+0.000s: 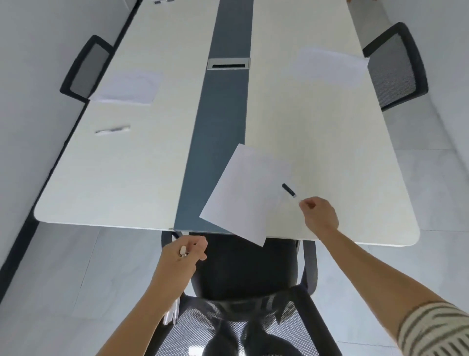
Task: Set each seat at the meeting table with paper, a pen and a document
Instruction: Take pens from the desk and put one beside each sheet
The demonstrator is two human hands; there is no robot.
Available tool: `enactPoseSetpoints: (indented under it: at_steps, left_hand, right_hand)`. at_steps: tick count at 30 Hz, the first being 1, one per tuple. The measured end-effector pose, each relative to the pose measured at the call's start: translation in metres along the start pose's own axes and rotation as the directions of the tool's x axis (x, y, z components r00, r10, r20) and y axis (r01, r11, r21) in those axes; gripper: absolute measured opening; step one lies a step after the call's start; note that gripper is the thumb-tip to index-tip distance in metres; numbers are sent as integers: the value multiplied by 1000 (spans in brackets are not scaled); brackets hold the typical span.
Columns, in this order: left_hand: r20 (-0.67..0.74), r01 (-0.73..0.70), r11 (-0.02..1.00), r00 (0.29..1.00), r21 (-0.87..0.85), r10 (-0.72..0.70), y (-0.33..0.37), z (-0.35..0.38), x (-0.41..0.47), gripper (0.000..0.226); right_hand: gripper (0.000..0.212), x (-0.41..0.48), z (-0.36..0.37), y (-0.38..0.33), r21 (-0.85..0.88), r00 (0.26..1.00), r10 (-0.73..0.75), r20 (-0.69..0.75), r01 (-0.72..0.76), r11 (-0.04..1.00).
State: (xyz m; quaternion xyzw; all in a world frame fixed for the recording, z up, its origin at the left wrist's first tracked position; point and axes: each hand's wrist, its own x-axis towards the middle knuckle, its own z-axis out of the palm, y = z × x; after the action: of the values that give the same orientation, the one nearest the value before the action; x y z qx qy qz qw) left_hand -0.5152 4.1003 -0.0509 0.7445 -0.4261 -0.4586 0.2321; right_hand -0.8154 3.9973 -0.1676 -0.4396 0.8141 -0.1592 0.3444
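A white sheet of paper (243, 195) lies tilted at the near end of the meeting table (121, 183), its lower corner hanging over the edge. On the sheet rests a pen (288, 189) with a black cap and a pale barrel. My right hand (320, 214) pinches the barrel's near end. My left hand (184, 256) is below the table edge, closed around a bundle of pens (172, 313) that hangs down under my wrist. At the left seat lie a paper (128, 87) and a pen (113, 129). The right seat has a paper (330, 67).
A black mesh chair (243, 274) stands tucked in at the near end, right under my arms. Other chairs stand at the left side (85, 67) and the right side (399, 66). A metal cable slot (228, 63) sits in the table's blue-grey centre strip. More pens (163, 2) lie far away.
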Motion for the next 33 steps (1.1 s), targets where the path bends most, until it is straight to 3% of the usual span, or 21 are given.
enactPoseSetpoints:
  at_steps: [6, 11, 16, 22, 27, 33]
  left_hand:
    - [-83, 52, 995, 995, -86, -60, -32, -21, -39, 15]
    - [-51, 115, 936, 989, -333, -139, -39, -33, -56, 25]
    - [26, 40, 867, 999, -497, -31, -20, -37, -56, 30]
    - [94, -63, 848, 987, -526, 132, 5, -18, -61, 35]
    - [230, -15, 846, 959, -532, 162, 29, 26, -74, 42]
    - [382, 31, 872, 906, -489, 183, 60, 88, -116, 42]
  right_hand:
    - [22, 29, 33, 9, -184, 997, 62, -41, -69, 980]
    - [35, 25, 26, 11, -195, 998, 68, 4, -66, 979]
    - [36, -25, -7, 13, 2, 1000, 3, -25, -3, 1000]
    - [3, -166, -36, 19, 143, 989, -141, 52, 132, 981]
    - [1, -268, -49, 34, 261, 979, -186, 86, 158, 952]
    - [14, -317, -68, 58, 466, 969, -210, 128, 128, 875]
